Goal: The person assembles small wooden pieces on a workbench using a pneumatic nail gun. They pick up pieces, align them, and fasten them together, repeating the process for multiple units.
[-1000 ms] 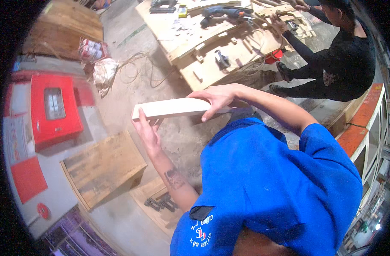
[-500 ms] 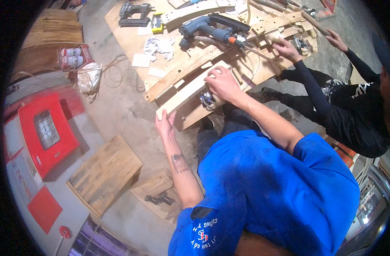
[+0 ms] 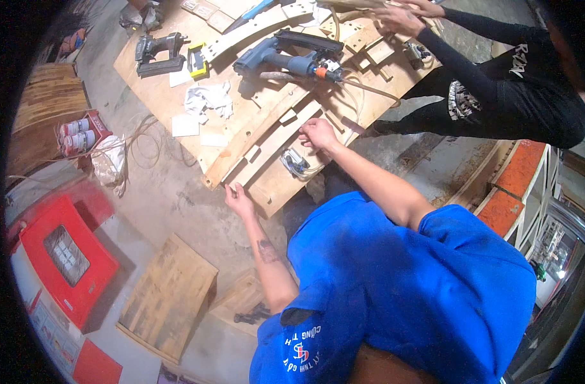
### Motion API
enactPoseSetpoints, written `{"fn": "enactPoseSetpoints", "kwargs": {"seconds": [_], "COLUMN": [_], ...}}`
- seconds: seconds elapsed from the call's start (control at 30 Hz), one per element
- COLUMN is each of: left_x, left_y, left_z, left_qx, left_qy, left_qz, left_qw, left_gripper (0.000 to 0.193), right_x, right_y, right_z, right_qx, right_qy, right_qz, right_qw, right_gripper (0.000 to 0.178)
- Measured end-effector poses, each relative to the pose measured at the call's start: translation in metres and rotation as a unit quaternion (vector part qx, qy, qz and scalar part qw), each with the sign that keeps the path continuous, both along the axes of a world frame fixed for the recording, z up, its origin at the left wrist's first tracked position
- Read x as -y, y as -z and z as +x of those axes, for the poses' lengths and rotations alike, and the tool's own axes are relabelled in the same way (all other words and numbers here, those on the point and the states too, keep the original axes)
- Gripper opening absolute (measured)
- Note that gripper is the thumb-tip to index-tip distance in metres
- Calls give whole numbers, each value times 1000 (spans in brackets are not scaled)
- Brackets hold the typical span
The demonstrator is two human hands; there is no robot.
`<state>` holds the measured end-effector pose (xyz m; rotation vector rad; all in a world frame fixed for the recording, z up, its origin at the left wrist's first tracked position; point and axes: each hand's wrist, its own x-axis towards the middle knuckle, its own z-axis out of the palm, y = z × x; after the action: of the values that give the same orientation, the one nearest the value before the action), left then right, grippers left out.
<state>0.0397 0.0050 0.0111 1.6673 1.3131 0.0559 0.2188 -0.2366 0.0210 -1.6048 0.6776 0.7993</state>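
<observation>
A pale wooden strip (image 3: 271,150) lies slantwise in a wooden jig (image 3: 223,168) along the near edge of the workbench. My left hand (image 3: 240,201) is at the strip's near-left end, its thumb and fingers closed on that end. My right hand (image 3: 318,135) is at the far-right end, fingers curled over the wood. Small blocks stand between the strip and the jig's long rail. Just in front of the strip, between my hands, sits a metal toggle clamp (image 3: 296,162) with blue parts.
A blue nail gun (image 3: 286,61) with a hose lies on the bench, beyond the jig. Farther left are a black nail gun (image 3: 160,55), a yellow-and-black tool (image 3: 196,61) and a white cloth (image 3: 208,101). A co-worker's hands (image 3: 404,19) work at the far right.
The strip has gone from being held raised and tilted over the jig to lying down in it. My hands have lowered with it. The view has shifted, and the co-worker's hands have moved away from me.
</observation>
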Motion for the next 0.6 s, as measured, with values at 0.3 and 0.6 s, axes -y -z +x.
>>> {"fn": "enactPoseSetpoints", "kwargs": {"seconds": [0.3,0.6], "left_x": [10,15], "left_y": [-10,-12], "left_z": [22,31], "left_qx": [-65,-53], "left_qy": [-35,-18], "left_qz": [112,84], "left_qw": [991,995], "left_gripper": [52,51], "right_x": [2,13], "right_y": [-4,-4], "right_z": [21,37], "right_qx": [-16,-71], "right_qy": [76,180], "right_qz": [67,97], "right_qw": [995,976], "right_gripper": [19,45]}}
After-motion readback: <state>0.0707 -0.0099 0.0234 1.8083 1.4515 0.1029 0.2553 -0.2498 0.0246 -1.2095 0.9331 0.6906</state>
